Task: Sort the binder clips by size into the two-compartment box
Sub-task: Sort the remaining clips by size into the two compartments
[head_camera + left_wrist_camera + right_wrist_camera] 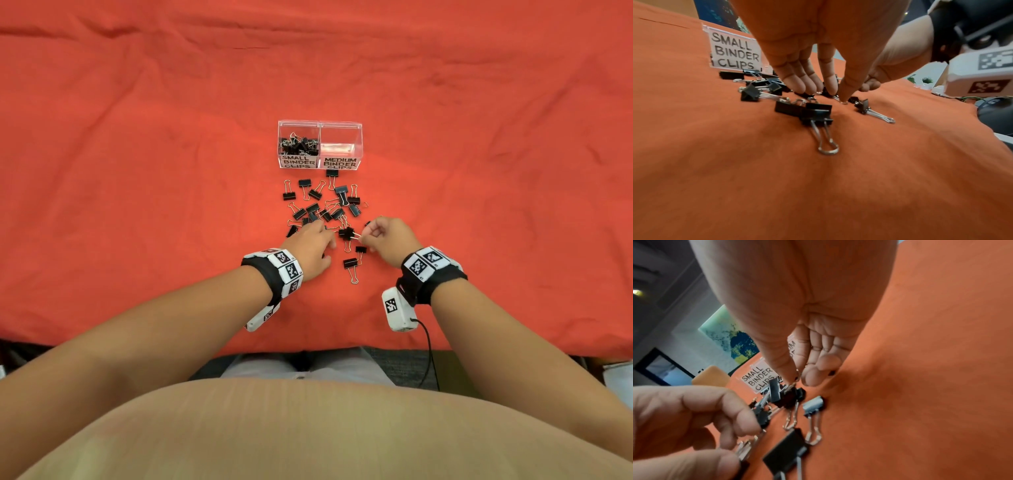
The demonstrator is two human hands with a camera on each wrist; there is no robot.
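Note:
A clear two-compartment box (356, 130) stands on the red cloth. Its left half, labelled SMALL BINDER CLIPS (733, 52), holds several small clips (298, 144); the right half, labelled MEDIUM, shows none. Several black binder clips (322, 205) lie scattered in front of it. My right hand (364, 236) pinches the wire handle of one clip (789, 395) between thumb and forefinger at the pile's near right. My left hand (838, 95) reaches down into the pile's near left, thumb and forefinger tips closing on a clip's wire handle (744, 449).
Two more clips (351, 263) lie between my wrists, nearer to me than the pile. The cloth's near edge (308, 347) runs just below my forearms. A black cable (428, 349) hangs from the right wrist camera. Bare cloth spreads left, right and behind the box.

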